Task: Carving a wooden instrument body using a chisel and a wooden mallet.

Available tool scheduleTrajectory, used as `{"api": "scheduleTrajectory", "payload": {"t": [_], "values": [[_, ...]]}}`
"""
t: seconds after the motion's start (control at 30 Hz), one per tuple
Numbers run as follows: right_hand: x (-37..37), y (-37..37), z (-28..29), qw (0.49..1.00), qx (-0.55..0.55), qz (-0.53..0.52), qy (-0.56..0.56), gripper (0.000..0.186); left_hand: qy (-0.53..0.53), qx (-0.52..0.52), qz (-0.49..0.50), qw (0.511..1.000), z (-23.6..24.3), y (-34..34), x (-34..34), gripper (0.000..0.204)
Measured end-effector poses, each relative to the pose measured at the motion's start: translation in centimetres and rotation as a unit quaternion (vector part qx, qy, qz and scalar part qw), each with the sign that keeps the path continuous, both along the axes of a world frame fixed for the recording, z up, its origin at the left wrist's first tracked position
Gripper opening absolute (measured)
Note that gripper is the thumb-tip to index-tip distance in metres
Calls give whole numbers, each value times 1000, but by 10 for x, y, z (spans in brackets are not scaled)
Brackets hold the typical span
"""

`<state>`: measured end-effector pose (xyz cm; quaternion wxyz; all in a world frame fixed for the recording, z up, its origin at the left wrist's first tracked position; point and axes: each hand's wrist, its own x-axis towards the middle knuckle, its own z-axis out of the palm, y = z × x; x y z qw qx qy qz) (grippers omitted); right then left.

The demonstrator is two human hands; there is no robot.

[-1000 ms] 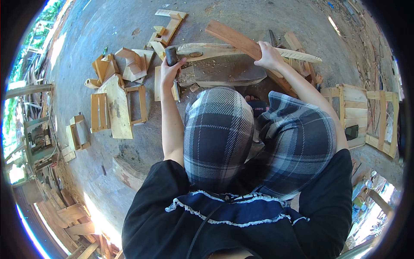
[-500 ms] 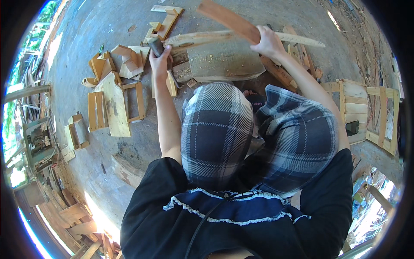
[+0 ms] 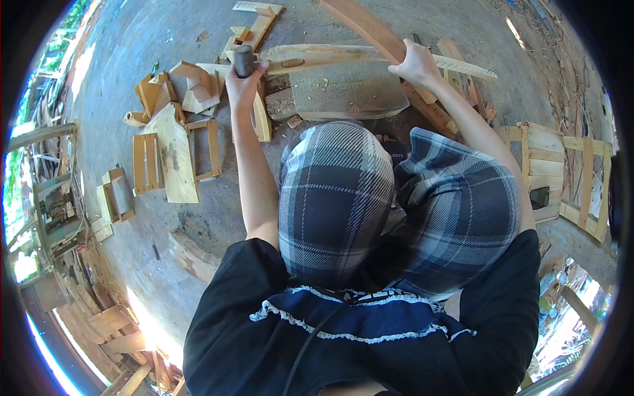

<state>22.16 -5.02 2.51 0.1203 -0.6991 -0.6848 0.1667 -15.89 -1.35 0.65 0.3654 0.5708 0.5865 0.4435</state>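
My left hand (image 3: 244, 87) is closed around a thick dark cylindrical handle (image 3: 244, 61), its end pointing up; the rest of that tool is hidden. In my right hand (image 3: 417, 65) is a flat reddish-brown wooden strip (image 3: 363, 28), gripped near its lower end and slanting up to the left. Beneath both hands a long pale piece of wood (image 3: 323, 55) with a dark knot lies across the far side of a broad wooden block (image 3: 350, 92). Wood chips are scattered on the block, which stands just beyond my knees.
Left of the block lie wooden frames and offcuts (image 3: 149, 163), with a pale board (image 3: 178, 155) among them. More wood pieces (image 3: 432, 112) sit at its right. A slatted wooden frame (image 3: 545, 165) is farther right. Scrap wood (image 3: 119, 323) is piled at lower left.
The reddish-brown strip and my right hand have shifted slightly right. My left hand has tilted, so the handle now stands more upright and a little higher. Both hands keep their grips.
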Motion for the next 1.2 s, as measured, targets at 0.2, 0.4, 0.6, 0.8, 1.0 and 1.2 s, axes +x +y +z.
{"api": "scheduleTrajectory", "payload": {"t": [0.2, 0.4, 0.6, 0.8, 1.0, 1.2], "values": [[0, -2, -14, 1000, -18, 5, 7, 58, 121, -97, -14, 988, 15, 6, -10, 37], [-5, -6, -33, 998, -11, -15, -53, 64, 12, -138, -23, 990, -14, 1, -12, 38], [12, -1, -19, 998, -43, 25, -25, 62, -2, -179, -11, 984, -22, -2, 1, 36], [-4, -5, 1, 999, -40, 5, -19, 65, 90, -104, 45, 989, -64, 3, -1, 42], [0, -20, -48, 997, -25, 34, 65, 87, 34, -123, 176, 976, -61, -2, 19, 47], [-21, -21, -47, 994, -103, 39, 4, 92, -171, 21, 82, 982, 49, 20, 17, 36]]}}
